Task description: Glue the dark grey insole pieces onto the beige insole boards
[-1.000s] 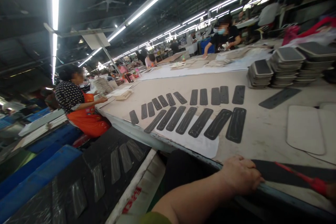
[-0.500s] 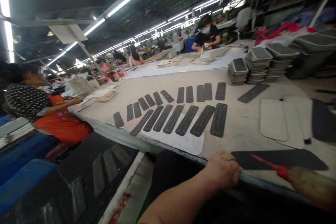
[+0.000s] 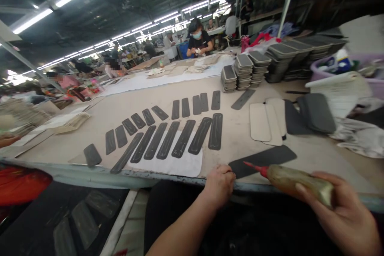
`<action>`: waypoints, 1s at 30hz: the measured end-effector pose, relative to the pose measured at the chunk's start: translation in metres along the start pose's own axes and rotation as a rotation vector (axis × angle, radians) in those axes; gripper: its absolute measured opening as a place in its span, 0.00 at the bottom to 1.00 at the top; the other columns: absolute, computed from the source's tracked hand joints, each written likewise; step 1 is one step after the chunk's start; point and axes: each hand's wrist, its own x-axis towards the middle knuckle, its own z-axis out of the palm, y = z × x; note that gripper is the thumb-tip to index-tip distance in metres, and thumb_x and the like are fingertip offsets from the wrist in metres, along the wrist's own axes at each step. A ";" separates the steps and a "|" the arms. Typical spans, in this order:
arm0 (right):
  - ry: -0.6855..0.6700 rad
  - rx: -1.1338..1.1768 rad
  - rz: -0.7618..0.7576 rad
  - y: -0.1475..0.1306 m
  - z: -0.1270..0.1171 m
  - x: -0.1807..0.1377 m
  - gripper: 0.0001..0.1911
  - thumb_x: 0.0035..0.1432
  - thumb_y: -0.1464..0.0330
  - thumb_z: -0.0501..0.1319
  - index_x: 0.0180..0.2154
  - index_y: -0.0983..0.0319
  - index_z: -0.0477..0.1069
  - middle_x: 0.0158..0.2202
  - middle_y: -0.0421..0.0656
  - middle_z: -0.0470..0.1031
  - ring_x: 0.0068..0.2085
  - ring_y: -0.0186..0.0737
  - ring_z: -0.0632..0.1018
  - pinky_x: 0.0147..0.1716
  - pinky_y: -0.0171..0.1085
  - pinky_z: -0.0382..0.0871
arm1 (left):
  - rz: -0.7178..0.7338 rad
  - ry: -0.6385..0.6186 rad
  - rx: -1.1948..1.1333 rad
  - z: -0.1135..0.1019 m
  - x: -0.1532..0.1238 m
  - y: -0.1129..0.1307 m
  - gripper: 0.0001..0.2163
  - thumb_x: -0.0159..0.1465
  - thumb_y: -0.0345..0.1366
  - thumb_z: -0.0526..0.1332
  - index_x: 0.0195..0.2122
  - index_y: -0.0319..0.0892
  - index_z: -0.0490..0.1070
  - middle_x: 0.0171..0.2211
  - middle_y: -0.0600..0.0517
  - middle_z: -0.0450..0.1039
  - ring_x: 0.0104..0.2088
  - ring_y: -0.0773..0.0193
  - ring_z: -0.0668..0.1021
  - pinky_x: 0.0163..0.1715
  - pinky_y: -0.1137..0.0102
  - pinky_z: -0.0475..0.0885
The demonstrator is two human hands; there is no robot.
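Observation:
My right hand [image 3: 345,204] is closed around a squeeze bottle [image 3: 295,180] of yellowish-brown content, its red pointed nozzle aimed left. The nozzle tip is over a long dark panel [image 3: 264,160] with rounded corners at the table's near edge. My left hand [image 3: 219,184] has its fingers curled at the panel's left end; the fingertips are partly hidden. Beyond it, a row of long dark strips [image 3: 168,140] with shiny lines along their borders lies partly on a white sheet [image 3: 195,163]. Shorter dark pieces [image 3: 148,117] form a second row behind.
Pale rounded panels [image 3: 260,122] and dark panels [image 3: 317,113] lie at right, near a purple basket [image 3: 319,71]. Stacks of pieces [image 3: 243,72] stand farther back. A co-worker [image 3: 199,40] sits across the table; another person's hand [image 3: 9,139] shows at far left.
The view has swung to the right, bringing my right hand and the whole bottle into sight. The long dark panel now lies slanted, its right end farther from the edge.

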 end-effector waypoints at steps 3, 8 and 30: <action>-0.059 0.058 -0.095 -0.009 -0.005 0.003 0.21 0.47 0.51 0.61 0.40 0.55 0.65 0.37 0.44 0.69 0.38 0.50 0.72 0.39 0.48 0.66 | 0.011 -0.030 0.011 -0.002 0.001 0.002 0.10 0.63 0.29 0.53 0.31 0.41 0.73 0.32 0.51 0.71 0.35 0.64 0.71 0.41 0.67 0.67; -0.086 0.033 -0.251 -0.008 -0.003 0.003 0.17 0.51 0.58 0.62 0.41 0.57 0.64 0.38 0.45 0.68 0.39 0.49 0.71 0.39 0.49 0.66 | -0.004 -0.031 0.032 -0.002 0.001 0.004 0.09 0.63 0.29 0.54 0.33 0.42 0.73 0.34 0.51 0.71 0.37 0.63 0.71 0.42 0.67 0.67; -0.181 -0.028 -0.469 -0.020 0.005 0.004 0.13 0.52 0.70 0.60 0.41 0.59 0.64 0.39 0.47 0.67 0.41 0.44 0.72 0.39 0.42 0.70 | -0.022 -0.054 0.060 -0.005 0.003 0.007 0.09 0.62 0.29 0.53 0.31 0.42 0.73 0.34 0.51 0.71 0.37 0.63 0.71 0.41 0.67 0.68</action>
